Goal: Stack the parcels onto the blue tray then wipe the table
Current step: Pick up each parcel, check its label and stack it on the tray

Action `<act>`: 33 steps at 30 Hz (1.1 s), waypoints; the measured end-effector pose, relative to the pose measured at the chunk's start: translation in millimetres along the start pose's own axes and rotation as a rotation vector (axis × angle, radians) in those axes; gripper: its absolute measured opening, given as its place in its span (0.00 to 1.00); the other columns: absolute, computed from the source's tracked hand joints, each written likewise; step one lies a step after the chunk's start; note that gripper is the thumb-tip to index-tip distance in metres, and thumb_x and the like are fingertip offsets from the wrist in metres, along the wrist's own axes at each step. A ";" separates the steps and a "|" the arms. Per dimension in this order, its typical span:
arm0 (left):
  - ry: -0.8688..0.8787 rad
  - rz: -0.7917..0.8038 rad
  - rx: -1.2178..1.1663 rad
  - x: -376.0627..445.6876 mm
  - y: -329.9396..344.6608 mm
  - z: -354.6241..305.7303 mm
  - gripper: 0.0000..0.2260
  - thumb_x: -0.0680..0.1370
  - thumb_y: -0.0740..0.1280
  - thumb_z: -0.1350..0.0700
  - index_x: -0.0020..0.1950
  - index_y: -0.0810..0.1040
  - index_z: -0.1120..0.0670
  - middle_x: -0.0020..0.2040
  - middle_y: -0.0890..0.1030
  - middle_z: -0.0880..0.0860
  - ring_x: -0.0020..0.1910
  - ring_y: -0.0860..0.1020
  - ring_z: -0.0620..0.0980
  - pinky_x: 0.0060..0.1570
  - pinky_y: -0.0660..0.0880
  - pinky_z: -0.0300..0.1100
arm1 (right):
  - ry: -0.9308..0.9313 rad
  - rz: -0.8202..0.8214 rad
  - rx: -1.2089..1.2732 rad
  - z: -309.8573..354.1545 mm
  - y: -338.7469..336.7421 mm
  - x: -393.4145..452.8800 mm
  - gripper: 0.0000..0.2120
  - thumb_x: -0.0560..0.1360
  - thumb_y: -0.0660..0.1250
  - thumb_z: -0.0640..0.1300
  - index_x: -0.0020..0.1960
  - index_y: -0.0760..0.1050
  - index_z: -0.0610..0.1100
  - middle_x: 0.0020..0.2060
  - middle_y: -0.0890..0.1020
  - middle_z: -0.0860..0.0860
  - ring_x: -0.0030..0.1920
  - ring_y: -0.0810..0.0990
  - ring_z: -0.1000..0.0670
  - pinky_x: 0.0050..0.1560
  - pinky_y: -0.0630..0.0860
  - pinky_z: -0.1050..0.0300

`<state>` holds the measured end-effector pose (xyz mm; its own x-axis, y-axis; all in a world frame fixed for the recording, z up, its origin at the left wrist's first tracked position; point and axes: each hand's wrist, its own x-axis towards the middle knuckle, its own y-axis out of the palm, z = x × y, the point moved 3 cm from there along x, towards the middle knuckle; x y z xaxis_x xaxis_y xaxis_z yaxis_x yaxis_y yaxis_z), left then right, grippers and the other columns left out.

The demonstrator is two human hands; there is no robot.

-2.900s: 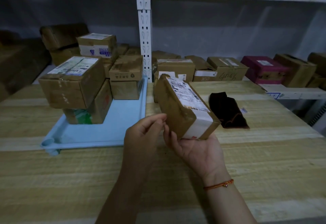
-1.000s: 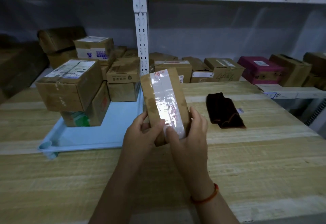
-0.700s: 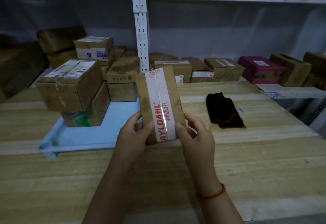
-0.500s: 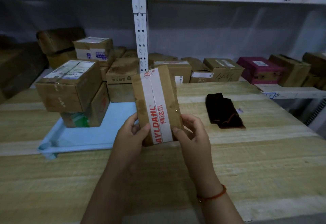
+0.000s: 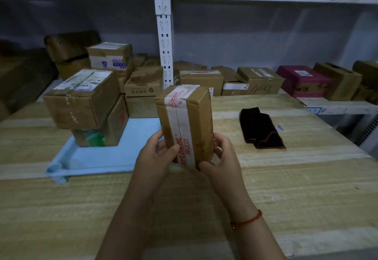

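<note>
A brown parcel (image 5: 196,120) with a white tape strip bearing red letters stands nearly upright above the table, at the blue tray's right front corner. My left hand (image 5: 155,155) grips its lower left side and my right hand (image 5: 223,157) grips its lower right side. The blue tray (image 5: 114,157) lies on the wooden table (image 5: 286,178) at the left. On it sit a large box (image 5: 81,98) stacked on a lower box (image 5: 98,135), and two smaller stacked boxes (image 5: 143,92) at the back. A dark folded cloth (image 5: 261,128) lies on the table to the right.
A white shelf post (image 5: 164,34) rises behind the tray. Several cardboard boxes (image 5: 259,80) and a magenta box (image 5: 302,80) line the shelf behind the table. More boxes (image 5: 110,57) are piled at the back left.
I have turned the parcel from label side up in my right palm to upright with its taped face toward me, both hands now holding its lower end; it tipped more vertical and shifted slightly left.
</note>
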<state>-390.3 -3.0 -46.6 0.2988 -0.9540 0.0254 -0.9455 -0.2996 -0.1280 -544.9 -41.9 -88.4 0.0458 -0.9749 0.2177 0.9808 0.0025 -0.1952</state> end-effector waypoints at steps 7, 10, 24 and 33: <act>-0.013 0.058 -0.027 1.8 5.0 1.5 0.22 0.77 0.69 0.56 0.69 0.68 0.45 0.61 0.78 0.43 0.57 0.78 0.39 0.45 0.77 0.30 | -0.047 -0.029 -0.036 -4.2 -2.1 2.6 0.33 0.67 0.73 0.32 0.64 0.66 0.55 0.61 0.72 0.56 0.64 0.71 0.56 0.51 0.78 0.63; -0.014 0.063 -0.028 2.8 6.9 1.2 0.22 0.77 0.69 0.57 0.66 0.67 0.42 0.53 0.76 0.36 0.50 0.75 0.31 0.40 0.76 0.26 | -0.035 -0.028 -0.039 -3.5 -2.8 1.8 0.33 0.66 0.73 0.33 0.65 0.67 0.54 0.62 0.72 0.56 0.65 0.71 0.54 0.56 0.79 0.55; -0.014 -0.060 0.045 2.2 1.6 1.8 0.18 0.82 0.61 0.54 0.72 0.69 0.50 0.65 0.77 0.50 0.62 0.77 0.49 0.57 0.78 0.47 | 0.127 -0.064 0.370 18.9 -8.4 -1.9 0.19 0.71 0.74 0.47 0.59 0.74 0.47 0.46 0.84 0.48 0.45 0.86 0.53 0.44 0.82 0.57; 0.052 -0.076 0.085 -3.9 0.3 -10.6 0.15 0.80 0.64 0.54 0.67 0.75 0.48 0.61 0.77 0.45 0.58 0.76 0.45 0.42 0.77 0.29 | 0.184 -0.058 0.289 28.9 -7.3 1.6 0.19 0.82 0.54 0.56 0.45 0.80 0.48 0.42 0.85 0.52 0.43 0.84 0.57 0.41 0.80 0.58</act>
<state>-393.2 0.5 -36.3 0.3602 -0.9286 0.0898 -0.9052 -0.3711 -0.2072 -546.5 -37.0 -59.0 -0.0209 -0.9990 0.0397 0.9951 -0.0170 0.0971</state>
